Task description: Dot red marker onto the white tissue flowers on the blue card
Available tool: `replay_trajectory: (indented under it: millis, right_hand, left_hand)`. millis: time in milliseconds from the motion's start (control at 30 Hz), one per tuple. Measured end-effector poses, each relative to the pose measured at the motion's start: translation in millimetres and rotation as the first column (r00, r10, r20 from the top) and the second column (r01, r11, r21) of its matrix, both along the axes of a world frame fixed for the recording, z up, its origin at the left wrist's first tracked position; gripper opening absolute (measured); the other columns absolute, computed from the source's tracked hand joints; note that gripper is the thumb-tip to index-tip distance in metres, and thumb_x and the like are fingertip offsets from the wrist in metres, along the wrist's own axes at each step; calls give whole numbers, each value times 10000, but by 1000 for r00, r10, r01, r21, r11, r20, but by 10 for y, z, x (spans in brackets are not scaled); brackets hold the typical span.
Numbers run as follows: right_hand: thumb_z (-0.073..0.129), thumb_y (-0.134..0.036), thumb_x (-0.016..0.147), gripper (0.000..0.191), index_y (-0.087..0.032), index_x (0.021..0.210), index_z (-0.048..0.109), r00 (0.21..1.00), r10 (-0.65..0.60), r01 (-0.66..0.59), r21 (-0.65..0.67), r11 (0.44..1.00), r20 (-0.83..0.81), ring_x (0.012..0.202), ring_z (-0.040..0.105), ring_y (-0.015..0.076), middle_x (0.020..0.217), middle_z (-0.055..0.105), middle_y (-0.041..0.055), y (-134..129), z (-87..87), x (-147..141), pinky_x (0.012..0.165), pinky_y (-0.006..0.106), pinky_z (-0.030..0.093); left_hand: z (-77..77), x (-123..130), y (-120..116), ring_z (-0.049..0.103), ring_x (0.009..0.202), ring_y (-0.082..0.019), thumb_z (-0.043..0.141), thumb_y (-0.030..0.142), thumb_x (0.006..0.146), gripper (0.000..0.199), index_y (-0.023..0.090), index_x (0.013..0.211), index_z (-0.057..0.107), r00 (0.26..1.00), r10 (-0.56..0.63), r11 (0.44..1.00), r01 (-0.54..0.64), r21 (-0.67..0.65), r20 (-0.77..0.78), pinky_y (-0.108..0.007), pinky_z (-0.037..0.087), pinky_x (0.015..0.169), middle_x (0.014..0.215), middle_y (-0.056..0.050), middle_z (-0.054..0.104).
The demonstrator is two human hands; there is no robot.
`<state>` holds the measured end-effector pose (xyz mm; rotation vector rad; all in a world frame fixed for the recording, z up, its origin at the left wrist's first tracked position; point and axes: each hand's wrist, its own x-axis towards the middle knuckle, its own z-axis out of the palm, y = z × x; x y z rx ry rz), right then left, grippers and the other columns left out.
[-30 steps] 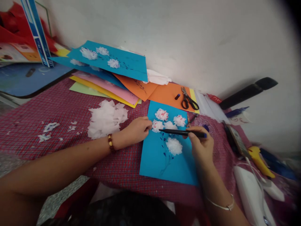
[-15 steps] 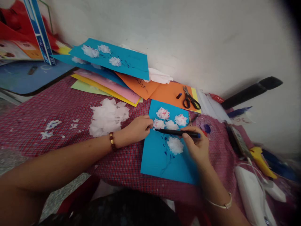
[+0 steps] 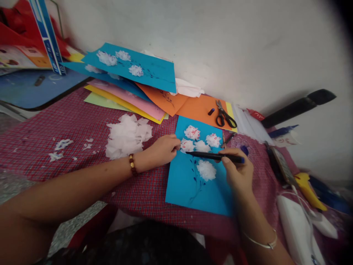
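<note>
A blue sheet [image 3: 176,184] with several white paper flowers and dark drawn stems lies before me. My right hand [image 3: 239,169] grips a black marker [image 3: 212,156], its tip pointing left beside the lower edge of a red-streaked flower [image 3: 187,145]. Curled at the sheet's left edge, my left hand [image 3: 164,149] has its fingers closed beside that same flower; whatever they may hold is too small to make out. A plain white flower [image 3: 206,170] sits below the marker.
White paper pieces [image 3: 127,136] are heaped on the checked cloth [image 3: 149,197] at left. Behind lie coloured sheets [image 3: 157,94] and a blue card [image 3: 154,75] with flowers. Black scissors [image 3: 224,116] and a marker cap [image 3: 211,111] rest on orange paper. A white power bank-like object [image 3: 298,228] is at right.
My right hand and the marker have moved slightly to the right, the tip shifting off the red-streaked flower's left side. The left hand has stayed nearly still.
</note>
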<state>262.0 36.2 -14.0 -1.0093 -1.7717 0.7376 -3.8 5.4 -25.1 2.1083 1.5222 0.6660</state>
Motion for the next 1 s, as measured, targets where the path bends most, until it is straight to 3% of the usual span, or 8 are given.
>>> replay_trajectory:
  millis: [167,400,567,833,1000]
  right_hand:
    - [702,-289,806,104,-235,892,729,995,-3,1,24,1000,101,712,657,184,772,707,15,-13,-6,-91,680,313,501]
    - [703,-310,834,112,-224,906,713,997,-43,43,-9,999,-64,665,650,171,742,686,-1,42,6,85,634,300,499]
    - [699,-264,818,71,-216,868,717,997,-71,71,-3,997,-25,643,639,162,728,680,-5,76,39,140,623,290,496]
    - [708,-312,822,119,-224,901,724,994,-83,84,-13,996,67,698,655,180,757,693,5,112,-50,140,661,303,495]
    - [705,-316,808,116,-214,864,708,989,-144,145,39,989,-20,646,642,165,764,691,8,85,35,106,621,298,510]
  left_hand:
    - [6,1,-3,489,742,-164,473,-18,747,201,164,697,542,1000,-1,1000,1,10,6,-303,338,672,781,-31,530]
    - [11,-7,-1,498,750,-167,466,-21,737,206,168,693,534,1000,-11,1000,11,15,14,-302,349,676,781,-33,540]
    - [45,-3,-4,513,750,-166,463,-6,761,199,166,690,534,1000,-7,1000,7,-2,7,-301,365,683,784,-38,550]
    - [58,4,-6,518,756,-163,472,-1,782,199,168,693,526,1000,-1,1000,1,-24,2,-298,366,686,796,-40,552]
    - [52,-1,-13,495,739,-159,466,-24,751,208,166,690,523,1000,0,999,0,-32,4,-299,350,676,783,-31,530]
